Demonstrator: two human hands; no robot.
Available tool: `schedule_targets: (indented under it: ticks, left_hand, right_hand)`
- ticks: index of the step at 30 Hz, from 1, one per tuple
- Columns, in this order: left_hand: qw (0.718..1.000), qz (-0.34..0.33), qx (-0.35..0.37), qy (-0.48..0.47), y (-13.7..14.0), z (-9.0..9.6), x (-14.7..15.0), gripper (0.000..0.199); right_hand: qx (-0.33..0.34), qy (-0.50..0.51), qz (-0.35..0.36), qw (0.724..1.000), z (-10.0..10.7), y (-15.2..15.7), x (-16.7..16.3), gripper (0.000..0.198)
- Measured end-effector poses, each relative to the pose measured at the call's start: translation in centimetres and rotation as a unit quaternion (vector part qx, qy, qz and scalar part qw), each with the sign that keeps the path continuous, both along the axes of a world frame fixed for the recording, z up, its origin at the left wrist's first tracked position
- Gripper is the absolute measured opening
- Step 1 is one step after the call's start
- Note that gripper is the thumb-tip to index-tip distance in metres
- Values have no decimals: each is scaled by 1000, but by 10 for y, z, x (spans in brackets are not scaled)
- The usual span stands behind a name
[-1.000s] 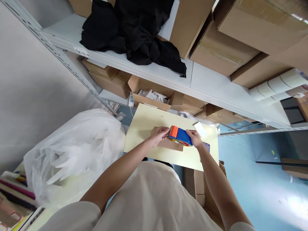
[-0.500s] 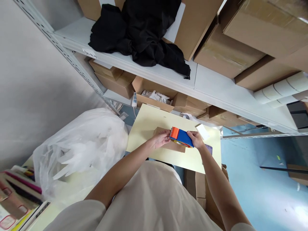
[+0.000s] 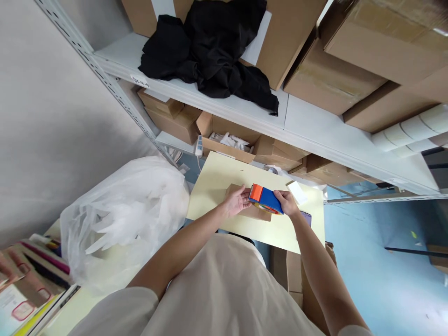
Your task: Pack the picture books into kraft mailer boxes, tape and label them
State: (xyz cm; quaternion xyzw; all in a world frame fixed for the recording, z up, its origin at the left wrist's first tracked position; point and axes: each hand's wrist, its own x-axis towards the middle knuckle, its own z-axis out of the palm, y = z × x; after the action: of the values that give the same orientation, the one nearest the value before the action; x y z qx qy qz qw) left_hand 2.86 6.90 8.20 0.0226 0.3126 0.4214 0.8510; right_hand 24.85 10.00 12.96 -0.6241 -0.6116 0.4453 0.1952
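Observation:
A blue and orange tape dispenser [image 3: 268, 199] is gripped at its right end by my right hand [image 3: 286, 202], fingers wrapped round it. Close to its orange, toothed end is my left hand [image 3: 238, 200], palm turned up and fingers apart; whether the fingertips touch the dispenser is hard to tell. Beneath both hands, a small brown cardboard box [image 3: 257, 213] lies on the pale yellow table [image 3: 210, 186], partly hidden by the left hand and the dispenser.
A white box [image 3: 297, 192] and a phone [image 3: 306, 218] lie on the table's right side. A large translucent plastic bag [image 3: 126, 210] bulges at the left. Ahead stands a shelf [image 3: 315, 128] with cardboard boxes [image 3: 350, 74] and black cloth [image 3: 210, 51].
My left hand has opened, its thumb and fingers spreading by the dispenser's orange end. My right hand keeps its grip. The whole view has shifted slightly.

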Motion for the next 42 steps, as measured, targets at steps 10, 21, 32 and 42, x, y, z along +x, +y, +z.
schedule_targets:
  ticks: [10, 21, 32, 42]
  left_hand:
    - [1000, -8, -16, -13, 2, -6, 10, 23]
    - [991, -49, 42, 114, 1, 8, -16, 35]
    - [925, -44, 142, 349, 7, 3, -35, 21]
    - [917, -13, 75, 392, 5, -38, -103, 30]
  right_hand:
    - [9, 14, 5, 1000, -4, -4, 3, 58]
    - [8, 32, 0, 999, -4, -7, 5, 58]
    - [41, -53, 54, 996, 18, -5, -17, 57]
    - [78, -175, 71, 979, 27, -7, -10, 58]
